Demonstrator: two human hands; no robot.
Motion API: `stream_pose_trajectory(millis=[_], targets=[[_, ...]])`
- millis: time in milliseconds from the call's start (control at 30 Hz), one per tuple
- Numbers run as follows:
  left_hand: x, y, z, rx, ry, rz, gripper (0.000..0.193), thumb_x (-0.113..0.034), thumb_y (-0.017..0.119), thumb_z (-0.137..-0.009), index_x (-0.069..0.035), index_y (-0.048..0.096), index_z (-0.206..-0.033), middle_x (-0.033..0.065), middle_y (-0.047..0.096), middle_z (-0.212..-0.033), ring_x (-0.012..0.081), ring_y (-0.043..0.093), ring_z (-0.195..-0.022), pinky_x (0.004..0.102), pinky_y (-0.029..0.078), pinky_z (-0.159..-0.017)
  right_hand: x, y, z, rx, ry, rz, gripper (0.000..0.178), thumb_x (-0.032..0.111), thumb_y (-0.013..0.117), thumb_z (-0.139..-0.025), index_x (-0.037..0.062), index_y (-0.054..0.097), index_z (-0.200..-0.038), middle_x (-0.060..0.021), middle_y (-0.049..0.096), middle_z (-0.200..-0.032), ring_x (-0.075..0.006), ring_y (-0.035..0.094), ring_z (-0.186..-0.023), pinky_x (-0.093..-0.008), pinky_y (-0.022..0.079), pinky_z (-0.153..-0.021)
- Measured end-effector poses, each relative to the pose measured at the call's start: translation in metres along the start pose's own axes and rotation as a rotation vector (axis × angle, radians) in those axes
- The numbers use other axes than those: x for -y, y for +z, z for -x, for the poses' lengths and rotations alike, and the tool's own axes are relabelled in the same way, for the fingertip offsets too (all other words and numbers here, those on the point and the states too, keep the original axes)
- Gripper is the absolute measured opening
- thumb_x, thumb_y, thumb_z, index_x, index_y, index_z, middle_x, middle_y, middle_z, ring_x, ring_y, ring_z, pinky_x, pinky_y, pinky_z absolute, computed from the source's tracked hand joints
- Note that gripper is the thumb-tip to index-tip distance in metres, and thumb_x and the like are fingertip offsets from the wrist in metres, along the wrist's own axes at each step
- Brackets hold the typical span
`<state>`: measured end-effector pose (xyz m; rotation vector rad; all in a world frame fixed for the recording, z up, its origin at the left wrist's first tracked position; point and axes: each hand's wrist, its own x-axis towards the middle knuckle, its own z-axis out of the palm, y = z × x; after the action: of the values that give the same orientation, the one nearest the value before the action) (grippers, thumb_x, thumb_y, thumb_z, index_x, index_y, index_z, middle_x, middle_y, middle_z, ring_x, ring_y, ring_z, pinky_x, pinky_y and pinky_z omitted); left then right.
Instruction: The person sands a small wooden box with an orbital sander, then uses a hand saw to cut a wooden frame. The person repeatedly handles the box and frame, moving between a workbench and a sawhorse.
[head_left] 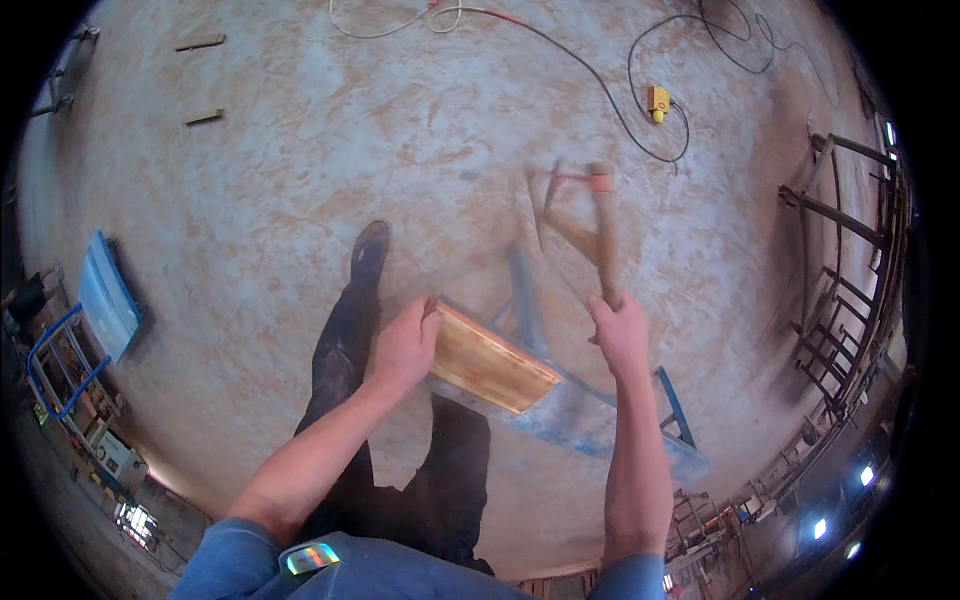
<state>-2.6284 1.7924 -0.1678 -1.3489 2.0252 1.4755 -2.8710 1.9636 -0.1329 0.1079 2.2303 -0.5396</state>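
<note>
My left hand [405,343] grips the upper left corner of a flat wooden board [492,361], pale yellow on its face with a reddish edge. The board overlaps a worn blue bench [590,418] below; I cannot tell whether it touches. In my right hand [619,335], fingers are wrapped round the lower end of a wooden bar. This bar belongs to an angled wooden frame [606,245], smeared by motion, with an orange band near its far end and a thin red piece across. The frame is held beyond the bench, apart from the board.
A yellow control box [657,103] with black cable lies on the floor ahead. Two small wood pieces [203,116] lie far left. A light-blue panel [108,297] stands by a blue-railed trolley [62,360] at left. Metal racks [845,220] line the right. My leg [345,330] is stretched forward.
</note>
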Motion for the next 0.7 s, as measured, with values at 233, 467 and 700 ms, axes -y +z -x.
stream_pose_trajectory(millis=[233, 467, 700], targets=[[0.000, 0.002, -0.001, -0.048, 0.095, 0.073, 0.037, -0.018, 0.052, -0.096, 0.000, 0.054, -0.128, 0.0219, 0.063, -0.119, 0.0353, 0.061, -0.112, 0.0398, 0.048, -0.095, -0.005, 0.011, 0.142, 0.157, -0.111, -1.477, 0.022, 0.026, 0.065, -0.091, 0.0115, 0.048, -0.094, -0.0036, 0.048, -0.070, -0.0203, 0.050, -0.061, -0.0372, 0.040, -0.053], [0.012, 0.014, -0.001, -0.238, 0.223, 0.122, 0.024, -0.008, 0.060, -0.090, -0.001, 0.060, -0.112, 0.0164, 0.061, -0.102, 0.0314, 0.061, -0.096, 0.0386, 0.049, -0.085, 0.047, 0.057, 0.226, 0.218, -0.123, -1.549, 0.030, 0.027, 0.070, -0.088, 0.0090, 0.047, -0.094, -0.0075, 0.050, -0.070, -0.0203, 0.049, -0.062, -0.0368, 0.041, -0.057], [0.019, 0.020, -0.003, -0.274, 0.290, 0.160, 0.017, -0.001, 0.062, -0.086, -0.001, 0.060, -0.103, 0.0137, 0.060, -0.105, 0.0245, 0.061, -0.094, 0.0320, 0.050, -0.082, 0.037, 0.066, 0.242, 0.293, -0.148, -1.495, 0.025, 0.034, 0.062, -0.095, 0.0148, 0.047, -0.103, -0.0024, 0.042, -0.062, -0.0183, 0.043, -0.057, -0.0363, 0.039, -0.054]])
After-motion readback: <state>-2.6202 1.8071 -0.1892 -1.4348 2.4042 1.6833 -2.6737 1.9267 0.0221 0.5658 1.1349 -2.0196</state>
